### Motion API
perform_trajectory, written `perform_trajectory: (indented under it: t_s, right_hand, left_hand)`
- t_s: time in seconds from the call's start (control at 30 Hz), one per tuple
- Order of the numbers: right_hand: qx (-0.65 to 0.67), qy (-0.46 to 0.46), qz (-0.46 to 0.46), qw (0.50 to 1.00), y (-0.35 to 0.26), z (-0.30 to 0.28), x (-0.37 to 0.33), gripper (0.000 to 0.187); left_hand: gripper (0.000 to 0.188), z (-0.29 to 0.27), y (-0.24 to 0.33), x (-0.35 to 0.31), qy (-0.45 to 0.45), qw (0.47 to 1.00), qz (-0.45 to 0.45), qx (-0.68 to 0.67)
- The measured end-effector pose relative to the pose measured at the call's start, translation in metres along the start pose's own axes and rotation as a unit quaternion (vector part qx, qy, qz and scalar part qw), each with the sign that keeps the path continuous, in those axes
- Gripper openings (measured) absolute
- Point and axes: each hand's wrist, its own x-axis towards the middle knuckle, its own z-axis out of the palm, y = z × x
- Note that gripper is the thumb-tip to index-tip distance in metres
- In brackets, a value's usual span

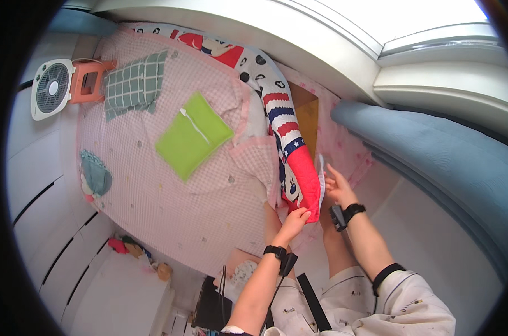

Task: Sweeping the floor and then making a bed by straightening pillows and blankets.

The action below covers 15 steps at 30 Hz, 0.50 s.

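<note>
A long quilted mat (304,168) with red, navy and white cartoon patches runs along the far edge of the bed and down toward me. My left hand (296,222) pinches its red near corner between thumb and fingers. Just to the right of the mat's pale edge is my right hand (340,189), its fingers apart and nothing visible between them. Both wrists wear black straps with small dark devices. My bare legs show beneath the arms, beside the mat's near end.
Pink checked bedding (136,185) covers the bed, with a bright green cushion (195,136) and a green checked pillow (135,84) on it. A white fan (53,88) stands beside an orange stool (86,81). Blue curtain fabric (433,140) hangs at right, below the window.
</note>
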Motion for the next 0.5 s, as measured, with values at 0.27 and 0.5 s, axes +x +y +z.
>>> perform_trajectory:
  t_s: [0.27,0.5]
  right_hand:
    - [-0.046,0.001,-0.089,0.995,-0.003,-0.006,0.005,0.041]
    - [-0.361,-0.003,-0.184,0.914,0.014,0.096,-0.077,0.021]
  left_hand:
    - [0.026,0.075,-0.023,0.026,0.116,0.992,0.013,-0.048]
    - [0.081,0.095,0.035,0.014,0.249,0.928,0.075,0.266]
